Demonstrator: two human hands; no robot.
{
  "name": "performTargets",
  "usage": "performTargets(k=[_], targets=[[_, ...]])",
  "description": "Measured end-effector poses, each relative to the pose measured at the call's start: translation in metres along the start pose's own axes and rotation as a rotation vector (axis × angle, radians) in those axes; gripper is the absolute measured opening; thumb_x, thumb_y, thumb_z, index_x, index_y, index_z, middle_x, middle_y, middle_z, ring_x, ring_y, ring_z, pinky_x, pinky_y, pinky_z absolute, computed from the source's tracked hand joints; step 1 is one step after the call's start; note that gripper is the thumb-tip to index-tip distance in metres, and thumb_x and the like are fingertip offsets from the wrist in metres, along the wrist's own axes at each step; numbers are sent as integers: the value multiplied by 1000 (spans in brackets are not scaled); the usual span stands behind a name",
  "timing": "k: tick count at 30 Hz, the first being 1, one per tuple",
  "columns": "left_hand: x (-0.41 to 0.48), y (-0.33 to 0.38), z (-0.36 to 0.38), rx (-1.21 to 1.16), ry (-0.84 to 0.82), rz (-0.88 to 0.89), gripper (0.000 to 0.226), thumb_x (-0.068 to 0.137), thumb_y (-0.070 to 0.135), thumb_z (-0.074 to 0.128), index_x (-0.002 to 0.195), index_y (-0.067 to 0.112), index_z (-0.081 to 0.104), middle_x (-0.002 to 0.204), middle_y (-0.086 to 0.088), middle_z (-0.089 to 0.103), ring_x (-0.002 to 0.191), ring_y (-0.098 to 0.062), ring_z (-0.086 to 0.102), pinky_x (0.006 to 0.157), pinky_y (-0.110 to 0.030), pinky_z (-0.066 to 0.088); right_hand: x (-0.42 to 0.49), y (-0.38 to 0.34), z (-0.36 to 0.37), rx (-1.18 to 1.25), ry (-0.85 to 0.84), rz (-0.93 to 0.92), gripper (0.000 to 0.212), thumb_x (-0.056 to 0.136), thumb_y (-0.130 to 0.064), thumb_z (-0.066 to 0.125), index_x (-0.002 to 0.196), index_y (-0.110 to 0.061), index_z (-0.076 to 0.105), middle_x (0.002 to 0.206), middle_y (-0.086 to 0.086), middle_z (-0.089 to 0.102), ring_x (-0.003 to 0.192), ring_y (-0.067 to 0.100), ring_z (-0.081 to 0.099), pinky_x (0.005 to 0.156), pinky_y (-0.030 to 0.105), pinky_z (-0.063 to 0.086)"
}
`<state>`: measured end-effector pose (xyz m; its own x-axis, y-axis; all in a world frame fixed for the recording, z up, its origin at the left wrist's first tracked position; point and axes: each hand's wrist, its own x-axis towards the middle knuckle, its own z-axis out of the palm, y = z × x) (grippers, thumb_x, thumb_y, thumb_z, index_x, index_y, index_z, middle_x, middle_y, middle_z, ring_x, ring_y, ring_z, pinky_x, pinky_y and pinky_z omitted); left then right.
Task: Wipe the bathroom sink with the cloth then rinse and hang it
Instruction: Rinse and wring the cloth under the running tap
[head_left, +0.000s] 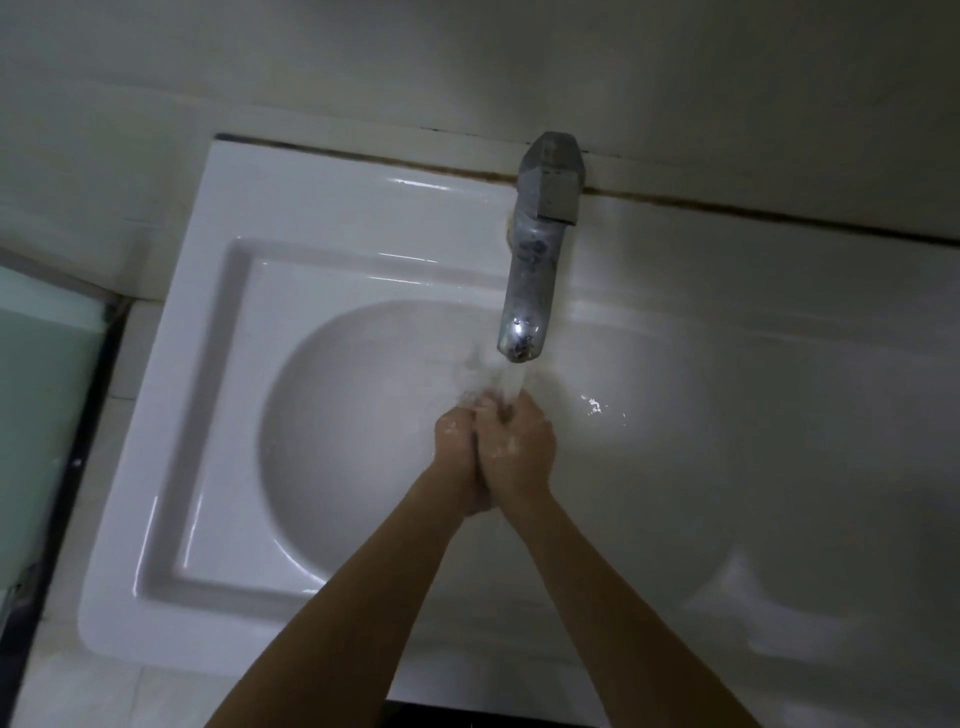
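- Left hand (456, 449) and right hand (519, 444) were pressed together with fingers curled; what they grasped, if anything, could not be told.
- Water from the grey metal tap (524, 306) struck the fingertips over the white ceramic sink (218, 364).
- No cloth showed; it may have been hidden between the palms. Wet, it would likely be limp, heavy and best held bunched.

- A single view is supplied, taken by a wide-angle camera worn on the head.
- The sink (208, 364) is looked down on steeply, almost from straight above, from its front side.
- The wall (467, 62) behind the sink is seen along the top of the frame, and the sink's front edge near the bottom.
- The sink is viewed from close by, its basin filling the middle.
- The sink's back edge is shown tilted, sloping down to the right.
- The forearms (363, 597) are seen entering from the bottom edge, across the sink's front.
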<state>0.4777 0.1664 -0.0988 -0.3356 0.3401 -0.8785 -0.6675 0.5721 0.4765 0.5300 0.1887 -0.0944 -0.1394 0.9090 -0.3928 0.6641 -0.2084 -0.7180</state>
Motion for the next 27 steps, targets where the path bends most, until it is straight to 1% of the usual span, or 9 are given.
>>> performTargets(k=[2,6,9,12,15,17,21,24,27], targets=[[-4,-3,4,-22,26,1,23,93,24,49,80,14,65,72,-5,67,73,-26,63,66,-32,52,28,3,3,44,-15,48,24,84,-23,60,66,-8,55,63,9,58,60,24,53,61,37,43],[-2,16,-1,32,18,-23,25,83,31,58,85,10,70,95,-14,71,86,-29,67,83,-41,55,39,17,-10,65,8,192,43,95,-21,50,55,-20,33,55,-5,38,60,17,40,62,27,30],[7,21,-7,-20,11,17,25,92,30,53,81,13,67,81,-9,70,74,-23,66,71,-31,55,-6,15,-5,77,11,44,25,94,-27,51,72,-20,42,62,-7,46,58,7,43,62,23,32],[-1,5,-2,94,-75,79,25,100,28,43,80,21,57,79,0,60,71,-15,59,61,-27,48,-4,5,4,-16,64,-30,21,87,-33,53,80,-14,57,73,2,62,67,17,58,64,29,43],[-4,6,1,101,-76,-45,34,96,31,43,80,6,60,67,-21,64,59,-36,66,52,-36,55,29,2,-5,-6,69,43,37,87,-12,54,56,-21,35,54,-6,40,50,5,37,53,28,26],[-3,16,1,152,-139,-192,36,95,35,41,73,8,52,72,-36,60,58,-45,66,58,-45,60,43,12,-11,87,87,142,39,93,-14,50,56,-19,38,55,-5,40,51,7,36,51,27,23],[10,22,-1,10,-26,-10,26,89,31,58,78,8,65,79,-12,69,72,-25,67,73,-35,58,15,21,-5,168,110,185,31,95,-20,49,64,-15,43,58,-3,42,54,11,39,57,28,34],[7,10,-1,-63,-65,11,28,85,35,59,79,8,65,72,-10,65,70,-25,63,70,-34,53,-8,-1,-1,115,105,-6,23,94,-23,53,72,-19,49,61,-9,43,54,3,40,55,17,34],[-1,9,4,-105,-115,9,42,74,40,65,93,4,65,92,-19,63,94,-35,61,81,-42,49,20,-10,-5,125,87,-10,27,92,-14,53,68,-25,46,63,-12,39,55,-1,37,53,12,33]])
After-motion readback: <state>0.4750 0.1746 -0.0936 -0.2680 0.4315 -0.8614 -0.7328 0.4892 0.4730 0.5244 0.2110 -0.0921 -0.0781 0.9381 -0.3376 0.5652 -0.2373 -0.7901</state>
